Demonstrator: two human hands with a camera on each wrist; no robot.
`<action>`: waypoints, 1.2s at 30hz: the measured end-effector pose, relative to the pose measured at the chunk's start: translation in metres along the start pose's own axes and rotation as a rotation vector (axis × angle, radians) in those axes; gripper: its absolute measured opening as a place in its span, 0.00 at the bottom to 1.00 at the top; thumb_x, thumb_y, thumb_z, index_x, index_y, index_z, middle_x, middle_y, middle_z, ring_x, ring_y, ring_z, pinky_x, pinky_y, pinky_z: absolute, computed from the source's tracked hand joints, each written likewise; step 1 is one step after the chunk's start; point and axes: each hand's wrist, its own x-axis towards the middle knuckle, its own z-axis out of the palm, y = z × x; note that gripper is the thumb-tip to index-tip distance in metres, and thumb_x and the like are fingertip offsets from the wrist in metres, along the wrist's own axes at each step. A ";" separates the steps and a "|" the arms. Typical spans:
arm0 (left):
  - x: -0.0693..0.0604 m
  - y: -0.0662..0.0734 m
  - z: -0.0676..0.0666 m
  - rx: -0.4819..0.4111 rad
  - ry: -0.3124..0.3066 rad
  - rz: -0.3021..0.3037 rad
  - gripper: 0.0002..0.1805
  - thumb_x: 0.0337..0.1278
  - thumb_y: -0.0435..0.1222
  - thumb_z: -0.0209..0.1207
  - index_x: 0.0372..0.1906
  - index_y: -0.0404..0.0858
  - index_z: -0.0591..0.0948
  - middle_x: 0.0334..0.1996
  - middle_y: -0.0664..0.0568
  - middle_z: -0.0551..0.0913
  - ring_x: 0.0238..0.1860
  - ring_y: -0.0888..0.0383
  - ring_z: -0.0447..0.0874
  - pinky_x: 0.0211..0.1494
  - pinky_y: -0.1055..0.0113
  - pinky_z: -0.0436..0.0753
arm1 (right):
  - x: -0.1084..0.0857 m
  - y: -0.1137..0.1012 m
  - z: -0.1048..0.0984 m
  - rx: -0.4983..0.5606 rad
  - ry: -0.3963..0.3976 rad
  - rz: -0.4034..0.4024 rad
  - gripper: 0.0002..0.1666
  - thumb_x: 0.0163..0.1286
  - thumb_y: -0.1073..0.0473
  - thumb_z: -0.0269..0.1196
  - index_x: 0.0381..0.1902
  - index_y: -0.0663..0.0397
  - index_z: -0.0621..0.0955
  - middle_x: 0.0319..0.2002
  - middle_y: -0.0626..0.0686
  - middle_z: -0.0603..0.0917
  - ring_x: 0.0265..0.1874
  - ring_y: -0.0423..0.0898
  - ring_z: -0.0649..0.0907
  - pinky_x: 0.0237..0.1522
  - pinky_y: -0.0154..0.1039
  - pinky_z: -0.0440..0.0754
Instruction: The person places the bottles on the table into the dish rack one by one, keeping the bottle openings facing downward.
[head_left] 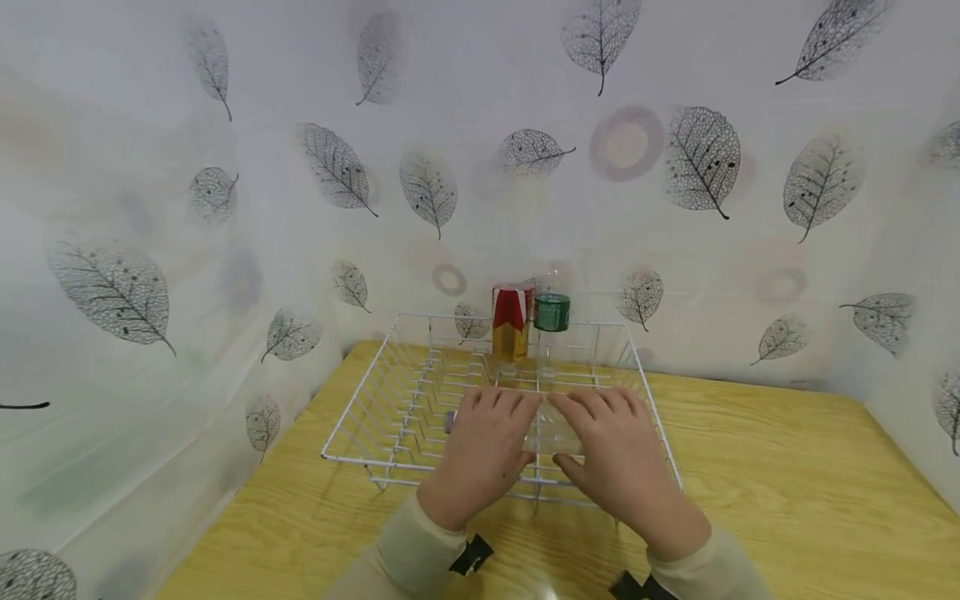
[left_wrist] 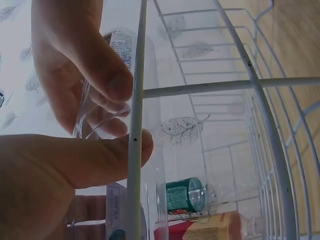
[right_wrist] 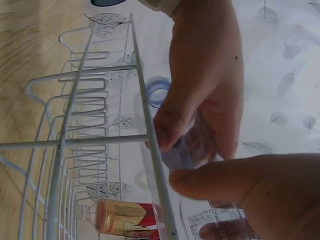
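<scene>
Both hands hold a clear plastic bottle, which lies sideways above the front of a white wire rack. My left hand grips the end with the bluish-purple neck, thumb on the near side and fingers over the far side. My right hand grips the other end the same way, near a small printed label. A purple label shows by the left fingers. The thumbs are close to the rack's front wire. Much of the bottle is hidden behind the hands.
Two bottles stand neck down at the rack's back: one with a red and gold label, one with a green label. Wire prongs line the rack's left part. The rack rests on a wood-grain table. Leaf-printed sheeting hangs behind.
</scene>
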 end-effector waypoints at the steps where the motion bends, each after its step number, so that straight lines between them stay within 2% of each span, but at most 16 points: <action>1: 0.000 -0.001 0.000 -0.005 -0.009 -0.006 0.40 0.50 0.55 0.74 0.67 0.46 0.73 0.58 0.54 0.79 0.58 0.52 0.76 0.61 0.50 0.75 | 0.000 0.001 -0.001 0.010 0.002 0.007 0.46 0.45 0.43 0.81 0.62 0.50 0.81 0.53 0.54 0.84 0.50 0.58 0.81 0.59 0.60 0.72; 4: 0.001 -0.004 -0.002 -0.018 -0.032 -0.028 0.40 0.53 0.56 0.72 0.68 0.46 0.72 0.60 0.53 0.79 0.60 0.51 0.75 0.62 0.49 0.75 | 0.001 0.007 -0.005 0.067 0.031 0.031 0.45 0.49 0.43 0.78 0.65 0.51 0.79 0.54 0.55 0.83 0.50 0.59 0.79 0.59 0.61 0.72; 7: 0.002 -0.007 -0.003 -0.041 -0.037 -0.049 0.40 0.55 0.56 0.70 0.69 0.46 0.71 0.62 0.52 0.78 0.61 0.50 0.75 0.63 0.49 0.74 | 0.003 0.015 -0.010 0.172 0.052 0.067 0.47 0.52 0.44 0.78 0.69 0.51 0.75 0.57 0.56 0.81 0.53 0.60 0.78 0.59 0.62 0.72; 13: 0.001 -0.013 -0.006 -0.076 -0.007 -0.063 0.41 0.57 0.56 0.69 0.71 0.44 0.69 0.63 0.50 0.77 0.62 0.49 0.74 0.64 0.49 0.74 | 0.003 0.024 -0.023 0.512 -0.002 0.240 0.53 0.60 0.47 0.76 0.78 0.46 0.63 0.70 0.57 0.71 0.65 0.62 0.72 0.59 0.68 0.72; 16: 0.001 -0.017 -0.009 -0.114 0.002 -0.068 0.42 0.58 0.56 0.68 0.72 0.44 0.67 0.63 0.49 0.77 0.62 0.48 0.74 0.64 0.48 0.74 | 0.003 0.027 -0.027 0.686 0.018 0.306 0.53 0.63 0.52 0.74 0.80 0.42 0.59 0.72 0.56 0.67 0.68 0.58 0.70 0.62 0.67 0.69; 18: 0.001 -0.018 -0.010 -0.154 0.004 -0.075 0.42 0.59 0.55 0.68 0.73 0.44 0.66 0.63 0.48 0.77 0.62 0.48 0.74 0.65 0.48 0.74 | 0.003 0.029 -0.027 0.788 0.051 0.328 0.53 0.64 0.57 0.73 0.80 0.41 0.57 0.73 0.54 0.67 0.69 0.56 0.69 0.66 0.59 0.68; 20: 0.000 -0.019 -0.011 -0.203 0.007 -0.086 0.41 0.60 0.55 0.67 0.73 0.43 0.66 0.63 0.47 0.76 0.63 0.47 0.73 0.65 0.48 0.74 | 0.003 0.031 -0.028 0.910 0.064 0.352 0.53 0.67 0.61 0.71 0.81 0.38 0.55 0.74 0.53 0.65 0.71 0.54 0.66 0.70 0.47 0.66; 23: 0.001 -0.018 -0.012 -0.278 0.010 -0.104 0.41 0.62 0.54 0.66 0.74 0.42 0.64 0.65 0.46 0.75 0.64 0.46 0.72 0.66 0.47 0.73 | 0.002 0.032 -0.032 1.117 0.067 0.390 0.51 0.70 0.66 0.66 0.81 0.38 0.52 0.76 0.54 0.61 0.75 0.55 0.60 0.68 0.30 0.64; 24: 0.001 -0.018 -0.013 -0.297 0.011 -0.109 0.41 0.62 0.55 0.65 0.74 0.42 0.64 0.65 0.46 0.75 0.64 0.46 0.72 0.67 0.48 0.72 | 0.001 0.032 -0.033 1.188 0.067 0.399 0.51 0.71 0.67 0.64 0.81 0.39 0.51 0.76 0.54 0.60 0.76 0.55 0.58 0.67 0.28 0.64; 26: 0.002 -0.016 -0.013 -0.332 0.021 -0.115 0.42 0.62 0.54 0.66 0.74 0.40 0.64 0.66 0.46 0.74 0.64 0.47 0.72 0.67 0.48 0.72 | 0.001 0.031 -0.033 1.308 0.071 0.406 0.50 0.73 0.68 0.62 0.82 0.40 0.49 0.77 0.56 0.57 0.77 0.53 0.56 0.65 0.25 0.65; 31: 0.004 -0.011 -0.011 -0.454 0.056 -0.122 0.43 0.60 0.52 0.68 0.73 0.38 0.65 0.62 0.47 0.75 0.60 0.50 0.74 0.66 0.51 0.73 | 0.002 0.029 -0.026 1.530 0.115 0.344 0.48 0.74 0.66 0.62 0.81 0.47 0.49 0.76 0.59 0.60 0.72 0.48 0.66 0.63 0.33 0.74; 36: 0.005 -0.003 -0.007 -0.584 0.006 -0.128 0.43 0.64 0.53 0.64 0.76 0.38 0.61 0.61 0.47 0.74 0.56 0.53 0.73 0.60 0.54 0.78 | 0.003 0.025 -0.017 1.688 0.136 0.279 0.52 0.72 0.56 0.67 0.81 0.47 0.48 0.71 0.56 0.68 0.68 0.48 0.72 0.62 0.37 0.76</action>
